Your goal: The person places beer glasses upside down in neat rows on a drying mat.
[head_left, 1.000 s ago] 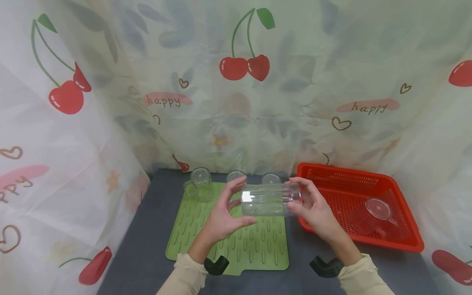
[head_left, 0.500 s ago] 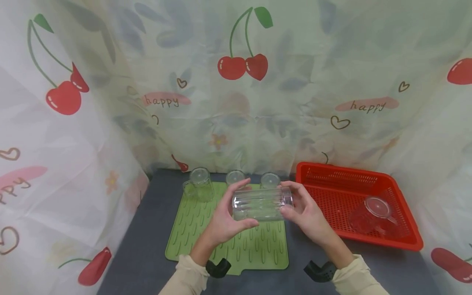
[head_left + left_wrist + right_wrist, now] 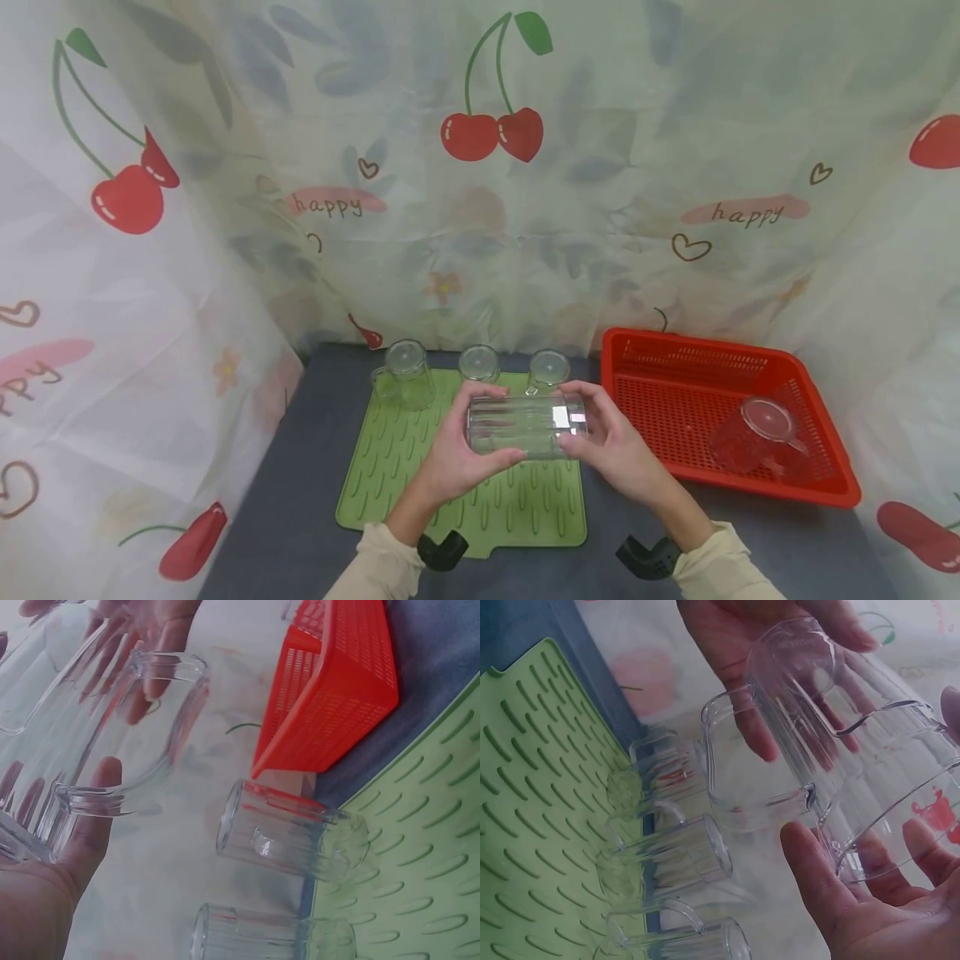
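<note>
Both hands hold a clear glass mug (image 3: 517,429) on its side above the green mat. In the head view my left hand (image 3: 453,450) grips its left end, thumb below and fingers above. The right end is gripped by my right hand (image 3: 622,446), its thumb on the near side. A squared glass handle (image 3: 727,802) sticks out from the mug in the right wrist view. Behind the hands, three more glass mugs stand upside down along the mat's far edge: a left one (image 3: 408,375), a middle one (image 3: 478,363) and a right one (image 3: 549,367).
A red perforated basket (image 3: 660,396) stands at the right, with another glass mug (image 3: 757,433) lying tilted inside. The ridged green mat (image 3: 390,467) lies on a dark grey table (image 3: 277,492). Cherry-printed sheeting (image 3: 480,242) closes off the back and both sides.
The held mug has come left and slightly lower, nearer to me. My right hand has shifted left with it, and the two hands are closer together.
</note>
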The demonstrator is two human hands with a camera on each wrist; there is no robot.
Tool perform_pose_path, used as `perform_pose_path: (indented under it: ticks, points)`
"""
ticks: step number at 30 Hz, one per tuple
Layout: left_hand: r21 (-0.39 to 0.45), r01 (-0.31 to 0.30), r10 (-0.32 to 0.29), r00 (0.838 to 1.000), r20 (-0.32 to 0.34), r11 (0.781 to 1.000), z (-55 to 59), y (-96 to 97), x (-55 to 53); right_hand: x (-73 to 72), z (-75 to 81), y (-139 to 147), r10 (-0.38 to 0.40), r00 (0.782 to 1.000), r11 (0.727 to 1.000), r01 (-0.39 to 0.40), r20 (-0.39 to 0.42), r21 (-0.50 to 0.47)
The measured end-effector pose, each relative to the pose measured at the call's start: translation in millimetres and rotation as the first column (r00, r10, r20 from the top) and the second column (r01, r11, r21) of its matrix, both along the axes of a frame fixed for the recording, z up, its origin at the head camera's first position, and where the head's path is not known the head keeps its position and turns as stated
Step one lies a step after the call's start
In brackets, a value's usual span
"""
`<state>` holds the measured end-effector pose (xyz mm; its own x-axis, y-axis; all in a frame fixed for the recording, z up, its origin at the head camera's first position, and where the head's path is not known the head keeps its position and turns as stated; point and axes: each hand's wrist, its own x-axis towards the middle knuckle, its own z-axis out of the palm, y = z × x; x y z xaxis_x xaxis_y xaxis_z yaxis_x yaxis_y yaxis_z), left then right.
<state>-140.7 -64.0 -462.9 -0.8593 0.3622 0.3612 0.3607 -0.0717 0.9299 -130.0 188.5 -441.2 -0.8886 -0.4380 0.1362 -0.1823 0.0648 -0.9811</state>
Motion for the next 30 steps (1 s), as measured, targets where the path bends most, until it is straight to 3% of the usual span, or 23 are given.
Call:
perform_pose_path:
  ticks: [12,20,30]
  points:
    - [0.091,0.054,-0.051,0.998,-0.039,0.994,-5.2,-4.9,-3.6,-2.4,-13.4,1.2,0.031,0.996,0.998,-0.035,0.087,0.050]
    - [0.111,-0.020,0.032,0.993,-0.111,0.994,-5.5,-8.1,-4.8,-2.7,-18.8,0.2,0.052,0.991,0.998,-0.057,0.119,0.041]
    - [0.048,-0.062,0.068,0.986,-0.153,0.997,-10.1,-17.7,-8.8,-3.3,-18.5,10.6,-0.029,0.994,0.983,0.010,0.103,0.182]
